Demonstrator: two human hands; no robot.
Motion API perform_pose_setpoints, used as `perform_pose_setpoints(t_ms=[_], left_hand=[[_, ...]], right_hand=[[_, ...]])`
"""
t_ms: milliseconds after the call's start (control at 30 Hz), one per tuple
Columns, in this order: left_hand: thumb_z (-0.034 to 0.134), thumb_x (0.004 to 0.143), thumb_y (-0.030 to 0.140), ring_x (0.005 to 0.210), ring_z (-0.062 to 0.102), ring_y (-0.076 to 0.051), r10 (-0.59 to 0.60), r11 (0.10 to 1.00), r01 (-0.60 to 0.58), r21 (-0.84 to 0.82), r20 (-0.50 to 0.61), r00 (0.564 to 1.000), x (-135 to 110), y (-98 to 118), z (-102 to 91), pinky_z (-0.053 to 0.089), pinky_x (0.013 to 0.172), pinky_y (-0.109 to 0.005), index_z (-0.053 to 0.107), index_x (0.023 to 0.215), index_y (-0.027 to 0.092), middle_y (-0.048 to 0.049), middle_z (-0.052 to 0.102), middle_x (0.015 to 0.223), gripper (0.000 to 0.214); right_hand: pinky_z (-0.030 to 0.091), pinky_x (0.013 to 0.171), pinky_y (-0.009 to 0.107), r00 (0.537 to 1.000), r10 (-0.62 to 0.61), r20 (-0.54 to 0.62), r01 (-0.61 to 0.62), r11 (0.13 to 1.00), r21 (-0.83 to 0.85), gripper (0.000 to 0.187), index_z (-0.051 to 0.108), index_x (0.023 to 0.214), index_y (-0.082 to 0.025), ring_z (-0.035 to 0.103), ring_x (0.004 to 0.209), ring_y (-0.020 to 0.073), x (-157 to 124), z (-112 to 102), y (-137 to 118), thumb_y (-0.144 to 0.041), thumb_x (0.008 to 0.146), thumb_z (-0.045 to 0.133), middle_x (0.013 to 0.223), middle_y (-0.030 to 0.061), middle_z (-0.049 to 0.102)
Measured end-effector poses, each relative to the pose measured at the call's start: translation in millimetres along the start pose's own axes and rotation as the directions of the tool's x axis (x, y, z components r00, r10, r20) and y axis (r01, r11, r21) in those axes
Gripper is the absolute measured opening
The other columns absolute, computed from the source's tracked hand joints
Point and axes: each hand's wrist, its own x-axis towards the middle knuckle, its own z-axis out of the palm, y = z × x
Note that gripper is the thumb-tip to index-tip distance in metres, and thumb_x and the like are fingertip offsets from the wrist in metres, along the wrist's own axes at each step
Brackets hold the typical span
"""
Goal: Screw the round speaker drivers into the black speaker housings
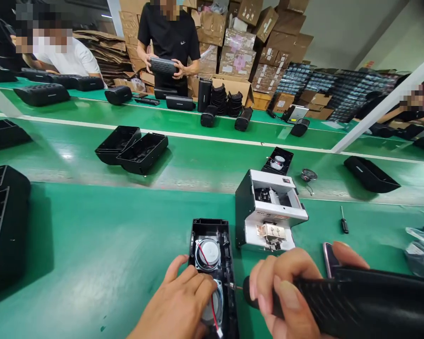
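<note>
My right hand point(286, 292) is wrapped round a black electric screwdriver point(367, 301), held nearly level. Its thin bit points left, with the tip over the right side of a black speaker housing point(229, 263). Inside the housing sit two round speaker drivers, the upper one point(209, 254) in plain sight with red and dark wires. My left hand point(183, 301) grips the housing from the left, its bent fingers lying over the lower driver point(215, 306) and partly hiding it. A red wire with a white plug point(219, 332) hangs across that lower driver.
A white-and-black screw feeder point(272, 207) stands behind the housing. To the right lie a screwdriver point(344, 226), a phone point(328, 259) and a plastic bag point(422, 252). Black housings point(143, 153) rest on the conveyor point(198, 162). Across it, a person point(169, 47) holds a speaker point(162, 66).
</note>
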Motion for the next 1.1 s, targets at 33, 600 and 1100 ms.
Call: perform_pose_setpoints(t_ms=[33, 600, 1100], left_hand=[[0.064, 0.073, 0.004, 0.126, 0.07, -0.029, -0.008, 1.0, 0.008, -0.012, 0.007, 1.0, 0.1, 0.6, -0.9, 0.025, 0.138, -0.068, 0.073, 0.126, 0.026, -0.0008, 0.081, 0.129, 0.058], [0.065, 0.069, 0.001, 0.129, 0.071, -0.032, 0.021, 0.99, -0.03, -0.14, -0.061, 0.998, 0.3, -3.2, 4.1, 0.025, 0.133, -0.07, 0.074, 0.132, 0.029, 0.0005, 0.081, 0.131, 0.069], [0.06, 0.068, -0.004, 0.123, 0.072, -0.034, 0.058, 0.991, -0.07, -0.119, -0.095, 0.994, 1.2, 1.5, 6.4, 0.026, 0.13, -0.076, 0.073, 0.128, 0.024, -0.0042, 0.081, 0.13, 0.068]], right_hand=[[0.049, 0.055, 0.03, 1.0, 0.012, 0.013, -0.012, 1.0, -0.005, 0.057, 0.044, 0.153, -0.047, 0.053, 0.053, 0.0122, 0.4, -0.8, 3.3, -0.023, 0.108, 0.07, 0.077, -0.0108, 0.055], [0.059, 0.056, 0.03, 0.98, 0.008, 0.2, -0.001, 0.999, -0.032, 0.064, 0.039, 0.16, -0.043, 0.064, 0.057, 0.0128, 5.3, -20.9, 35.2, -0.015, 0.11, 0.066, 0.081, -0.0087, 0.062], [0.056, 0.059, 0.032, 0.962, -0.024, 0.271, 0.066, 0.987, -0.149, 0.041, 0.05, 0.14, -0.037, 0.064, 0.061, 0.0158, -1.0, -28.0, 53.3, -0.022, 0.107, 0.067, 0.082, -0.0072, 0.058]])
